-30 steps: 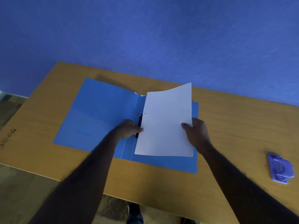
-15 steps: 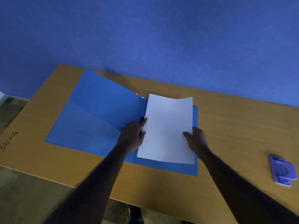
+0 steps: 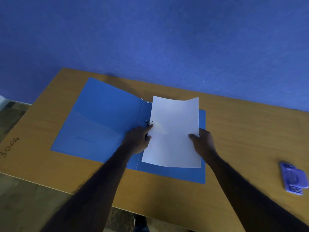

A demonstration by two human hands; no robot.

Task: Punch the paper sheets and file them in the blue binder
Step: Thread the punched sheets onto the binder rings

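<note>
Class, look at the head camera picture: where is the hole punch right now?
The hole punch lies at the far right of the wooden table, near the picture's right edge, well apart from the open blue binder and beyond the right hand.

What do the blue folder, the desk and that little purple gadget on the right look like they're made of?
Blue binder: probably thin plastic, smooth with a faint sheen, lying flat and open. Table: wood-look top with visible grain, possibly laminate. Hole punch: looks like moulded purple plastic; it is blurred, so that is uncertain.
</note>
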